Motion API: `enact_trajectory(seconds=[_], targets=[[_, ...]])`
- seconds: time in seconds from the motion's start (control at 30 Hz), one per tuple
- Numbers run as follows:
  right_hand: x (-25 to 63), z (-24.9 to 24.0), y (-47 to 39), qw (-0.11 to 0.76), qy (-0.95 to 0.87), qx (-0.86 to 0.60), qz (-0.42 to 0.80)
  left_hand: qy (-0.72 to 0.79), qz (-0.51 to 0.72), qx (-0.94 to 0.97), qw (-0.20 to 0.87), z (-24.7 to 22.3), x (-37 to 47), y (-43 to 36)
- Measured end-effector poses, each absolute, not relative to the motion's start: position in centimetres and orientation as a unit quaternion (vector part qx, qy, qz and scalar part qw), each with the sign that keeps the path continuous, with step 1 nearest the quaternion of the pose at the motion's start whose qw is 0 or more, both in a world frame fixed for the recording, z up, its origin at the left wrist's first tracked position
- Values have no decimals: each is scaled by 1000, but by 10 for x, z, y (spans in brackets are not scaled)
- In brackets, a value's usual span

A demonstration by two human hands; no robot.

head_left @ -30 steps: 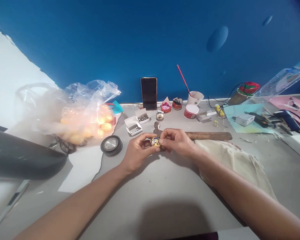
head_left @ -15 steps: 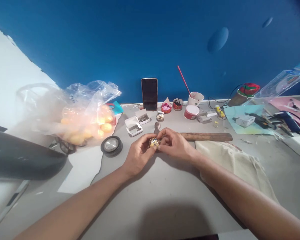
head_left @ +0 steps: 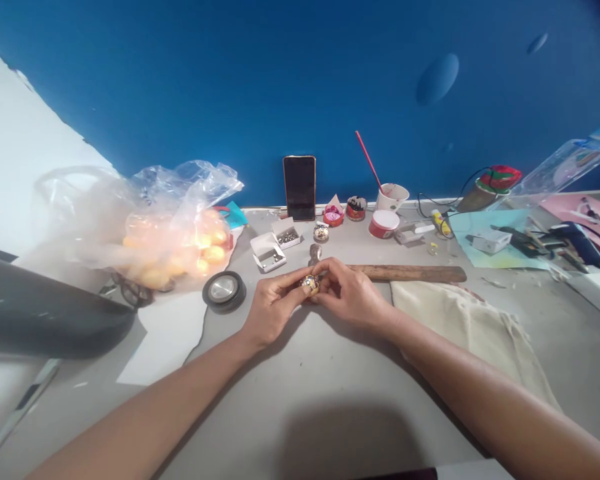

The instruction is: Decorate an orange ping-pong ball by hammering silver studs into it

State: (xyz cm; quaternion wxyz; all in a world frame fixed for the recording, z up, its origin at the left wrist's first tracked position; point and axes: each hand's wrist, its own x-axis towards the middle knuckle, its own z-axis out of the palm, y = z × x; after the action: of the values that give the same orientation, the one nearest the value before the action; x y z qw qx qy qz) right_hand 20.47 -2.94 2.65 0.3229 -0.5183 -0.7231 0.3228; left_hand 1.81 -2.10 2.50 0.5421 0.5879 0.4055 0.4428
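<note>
Between my two hands is a small round gold-coloured ornament with dark and white spots (head_left: pixel 310 285); its exact kind is too small to make out. My left hand (head_left: pixel 275 303) pinches it from the left with thumb and fingers. From the right, the curled fingers of my right hand (head_left: pixel 347 290) close on its other side. Just behind the fingers lies a hammer, its metal head (head_left: pixel 315 253) upright and its wooden handle (head_left: pixel 410 273) stretching right. Two small white boxes of tiny metal pieces, a front box (head_left: pixel 269 253) and a rear box (head_left: pixel 287 233), stand beyond my left hand.
A round black-rimmed metal disc (head_left: pixel 224 291) sits left of my hands. A beige cloth (head_left: pixel 460 320) lies under my right forearm. At the back are a phone (head_left: pixel 300 187), a paper cup with a red stick (head_left: pixel 393 198) and small tubs. A plastic bag (head_left: pixel 175 227) fills the left.
My left thumb has shifted up over the front of the gold-coloured ornament, which looks slightly turned. Both hands still hold it in about the same place.
</note>
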Motion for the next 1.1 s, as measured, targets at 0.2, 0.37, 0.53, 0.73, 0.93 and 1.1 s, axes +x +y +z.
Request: enact_trajectory(seconds=[0.2,0.37,0.53,0.73,0.93,1.1], targets=[[204,27,-30,311,-726,-530,310,400,438,597,539,23,17,-19],[204,27,-31,304,-730,-537,294,395,415,622,534,21,16,-17],[204,25,-30,301,-730,-543,285,395,403,630,533,18,12,-13],[205,25,-29,296,-732,-548,276,378,395,625,557,16,11,-11],[203,24,-30,286,-737,-551,267,381,386,643,541,18,12,-12],[203,22,-31,286,-747,-545,253,373,379,644,549,21,12,-11]])
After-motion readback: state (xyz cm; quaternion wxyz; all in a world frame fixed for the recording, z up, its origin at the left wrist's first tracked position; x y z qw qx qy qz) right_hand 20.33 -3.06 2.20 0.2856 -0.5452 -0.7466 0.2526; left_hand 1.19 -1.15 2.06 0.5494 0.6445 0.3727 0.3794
